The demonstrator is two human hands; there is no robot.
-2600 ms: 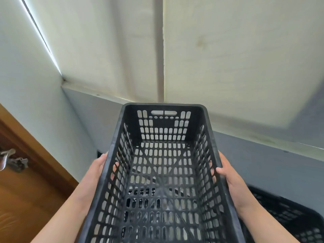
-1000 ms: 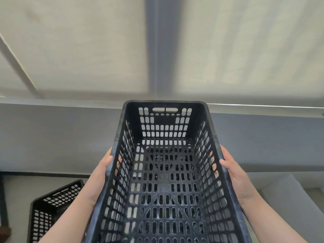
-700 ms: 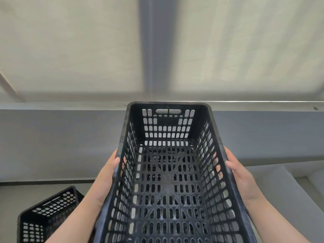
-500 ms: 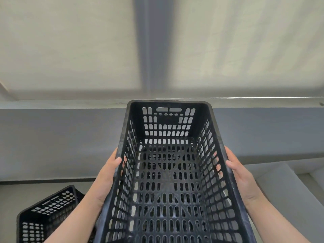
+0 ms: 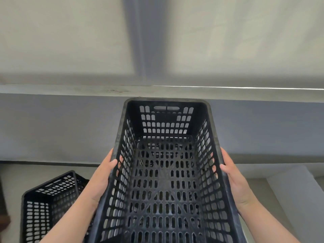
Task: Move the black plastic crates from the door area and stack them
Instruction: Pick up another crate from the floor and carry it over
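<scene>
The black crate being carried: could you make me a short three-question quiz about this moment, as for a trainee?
1. True or false: the carried crate has items inside it.
2. Where do the left hand and right hand hold it? A) the long side walls B) the far end handle slot C) underneath
3. Fill in: a second crate sits at the lower ____ of the view.

Key: 1 false, it is empty; 2 A; 3 left.

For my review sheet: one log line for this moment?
phase: carry | held: black crate | left hand + right hand | second crate lower left
</scene>
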